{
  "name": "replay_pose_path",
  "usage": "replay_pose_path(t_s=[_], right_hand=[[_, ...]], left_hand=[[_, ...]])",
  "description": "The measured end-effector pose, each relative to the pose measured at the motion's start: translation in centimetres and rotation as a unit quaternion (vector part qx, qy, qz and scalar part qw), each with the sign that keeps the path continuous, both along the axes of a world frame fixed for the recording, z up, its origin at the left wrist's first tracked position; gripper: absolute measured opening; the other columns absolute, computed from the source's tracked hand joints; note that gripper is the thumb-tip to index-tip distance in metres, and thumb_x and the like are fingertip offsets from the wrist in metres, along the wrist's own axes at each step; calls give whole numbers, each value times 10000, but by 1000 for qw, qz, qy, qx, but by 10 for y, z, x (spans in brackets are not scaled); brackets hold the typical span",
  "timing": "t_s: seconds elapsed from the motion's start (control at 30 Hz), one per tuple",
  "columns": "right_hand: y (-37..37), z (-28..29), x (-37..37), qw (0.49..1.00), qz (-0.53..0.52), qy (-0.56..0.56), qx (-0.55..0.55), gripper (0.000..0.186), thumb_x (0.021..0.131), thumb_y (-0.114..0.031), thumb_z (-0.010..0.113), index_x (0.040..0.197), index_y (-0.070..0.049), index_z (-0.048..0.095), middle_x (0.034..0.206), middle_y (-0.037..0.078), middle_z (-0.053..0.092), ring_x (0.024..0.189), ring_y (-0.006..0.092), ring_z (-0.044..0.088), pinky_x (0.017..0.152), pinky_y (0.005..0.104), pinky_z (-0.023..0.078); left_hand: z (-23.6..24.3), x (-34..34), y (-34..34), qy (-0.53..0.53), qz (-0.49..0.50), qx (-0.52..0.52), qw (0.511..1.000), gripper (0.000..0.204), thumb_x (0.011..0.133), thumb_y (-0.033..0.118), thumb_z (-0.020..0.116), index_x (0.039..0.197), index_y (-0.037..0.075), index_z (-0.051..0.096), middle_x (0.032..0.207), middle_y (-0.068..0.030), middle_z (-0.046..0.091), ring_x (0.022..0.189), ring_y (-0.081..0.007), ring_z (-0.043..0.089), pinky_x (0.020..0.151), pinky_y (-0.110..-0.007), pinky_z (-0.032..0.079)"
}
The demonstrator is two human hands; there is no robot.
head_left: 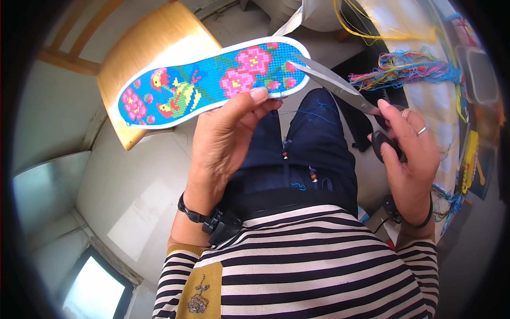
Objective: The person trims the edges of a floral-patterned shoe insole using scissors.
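An embroidered insole with a white rim, blue ground, pink flowers and a yellow-green bird is held up above my lap. My left hand grips its near edge, thumb on top and fingers underneath. In my right hand is a pair of scissors with black handles. Their blades are parted slightly, and the tips reach over the right end of the insole; whether they touch it I cannot tell. Short blue thread ends hang by my left fingertips, and loose blue thread lies on my dark trousers.
A wooden chair stands behind the insole on the left. On the right, a cloth-covered table holds a tangled bundle of coloured threads, yellow thread and a clear plastic container. Farther down its edge lies a yellow tool.
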State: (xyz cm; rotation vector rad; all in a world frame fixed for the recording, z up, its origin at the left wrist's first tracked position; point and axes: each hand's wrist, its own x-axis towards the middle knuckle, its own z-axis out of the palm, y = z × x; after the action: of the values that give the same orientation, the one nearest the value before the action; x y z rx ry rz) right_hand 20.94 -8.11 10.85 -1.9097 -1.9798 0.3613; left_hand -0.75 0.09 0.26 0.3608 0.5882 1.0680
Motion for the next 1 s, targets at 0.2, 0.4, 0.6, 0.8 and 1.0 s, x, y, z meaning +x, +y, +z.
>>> replay_pose_path(t_s=[0.2, 0.4, 0.6, 0.8, 1.0], right_hand=[[-13, -22, -7, 991, 9, -93, 98, 611, 571, 139, 635, 1152, -47, 631, 966, 139, 573, 796, 273, 562, 700, 325, 473], [14, -48, -13, 930, -109, 345, 71, 477, 746, 130, 641, 1203, 20, 558, 954, 105, 619, 836, 120, 597, 741, 235, 509], [75, -56, -43, 831, -16, 546, 110, 522, 771, 97, 663, 1261, 45, 493, 978, 85, 616, 867, 119, 595, 784, 218, 497], [96, -59, -28, 782, -42, 621, 39, 465, 778, 118, 628, 1223, 42, 515, 910, 53, 626, 789, 92, 617, 699, 190, 517], [95, -37, -11, 804, -26, 590, -71, 428, 775, 104, 643, 1187, 57, 538, 896, 47, 630, 762, 80, 615, 685, 184, 515]], left_hand=[[4, 4, 2, -7, 25, 23, 999, 331, 824, 62, 656, 1129, -13, 551, 1038, -122, 645, 947, -234, 629, 854, -358, 477], [1, 13, 0, -14, 36, 30, 999, 323, 835, 86, 658, 1123, -12, 551, 1005, -114, 644, 900, -227, 627, 837, -349, 474], [0, 25, -9, -30, -18, 29, 999, 298, 842, 119, 665, 1091, -4, 558, 966, -104, 636, 879, -200, 607, 795, -343, 478], [27, 9, -16, 114, -280, 26, 953, 328, 840, 159, 666, 1098, -10, 556, 992, -108, 628, 845, -188, 616, 754, -322, 499], [58, -40, 7, 478, -105, 420, 765, 475, 728, 223, 760, 1084, -28, 572, 1027, -130, 626, 897, -181, 623, 801, -287, 478]])
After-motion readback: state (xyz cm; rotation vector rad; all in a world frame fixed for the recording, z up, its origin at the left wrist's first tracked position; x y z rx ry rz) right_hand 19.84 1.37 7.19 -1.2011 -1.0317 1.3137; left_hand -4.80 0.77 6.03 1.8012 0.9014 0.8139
